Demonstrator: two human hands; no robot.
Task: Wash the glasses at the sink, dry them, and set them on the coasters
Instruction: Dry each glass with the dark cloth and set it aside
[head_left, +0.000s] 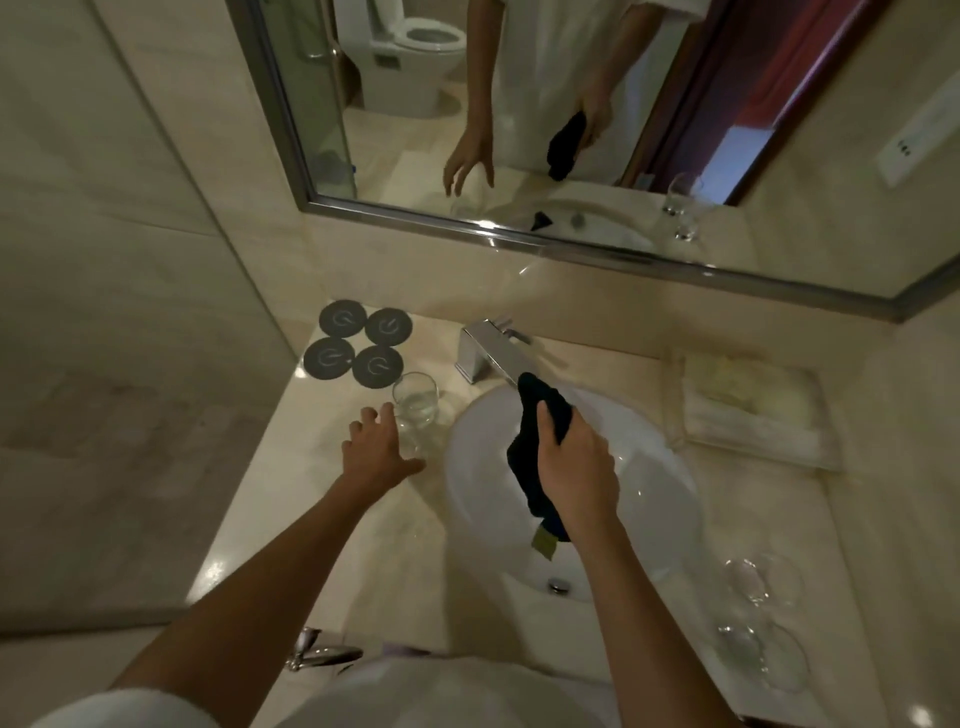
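Head view: the left hand (375, 451), fingers spread, reached beside a clear tumbler (414, 404) standing on the marble counter (270, 499) near four dark coasters (357, 351). The right hand (575, 466) gripped a dark cloth (535, 415) above the white basin (654, 499); stemmed glasses (763, 618) lay right.

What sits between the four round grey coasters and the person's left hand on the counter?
In the head view, a clear stemmed glass stands between the round grey coasters and the left hand, whose fingertips reach its side.
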